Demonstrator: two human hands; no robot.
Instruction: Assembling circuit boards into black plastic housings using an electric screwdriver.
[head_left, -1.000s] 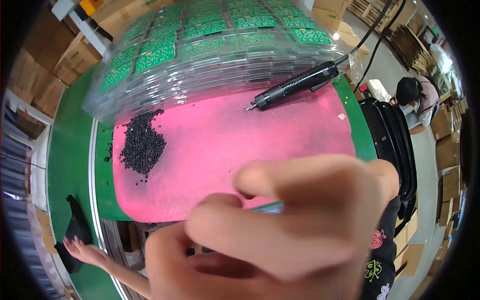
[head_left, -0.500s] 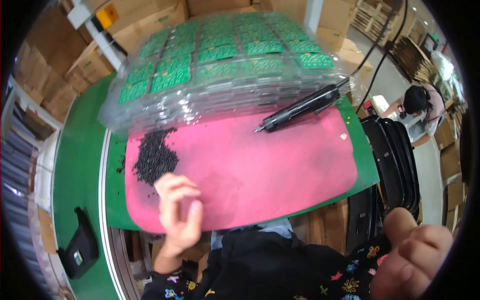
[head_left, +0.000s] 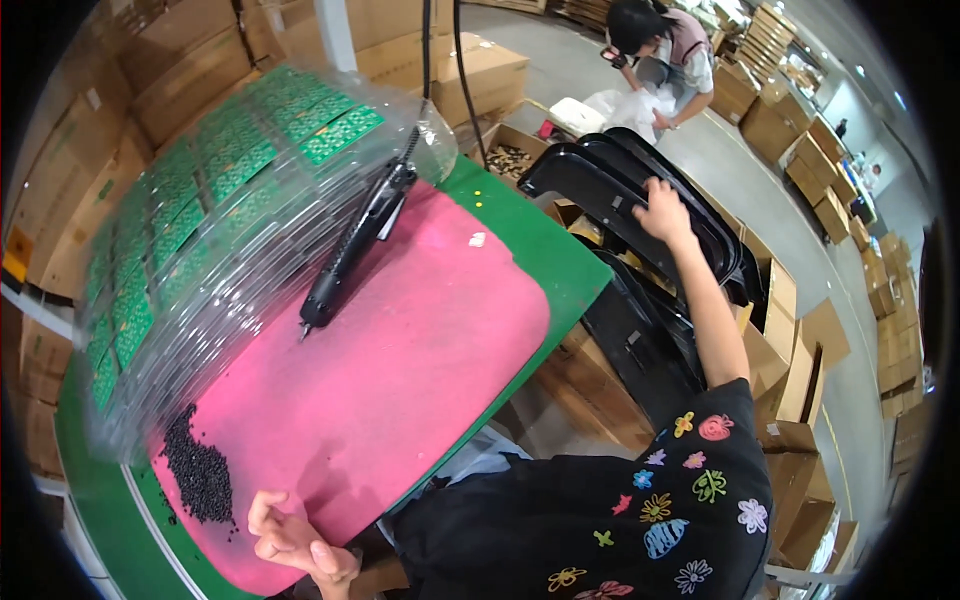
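Observation:
My right hand reaches out to the right over a stack of black plastic shells, its fingers apart at the upper shell; whether they touch it I cannot tell. My left hand hovers over the near left edge of the pink mat, fingers loosely bent and apart, nothing in them. Beside it lies a heap of small black screws. A black electric screwdriver rests at the mat's far edge with its bit toward the mat.
Clear plastic trays of green circuit boards are piled along the bench's far side. The green bench top shows around the mat. Cardboard boxes stand right of the shells. Another person handles white plastic farther off.
The view has swung to the right. My right hand has gone from curled close to my body to stretched out over the black shells. My left hand stays near the mat's edge.

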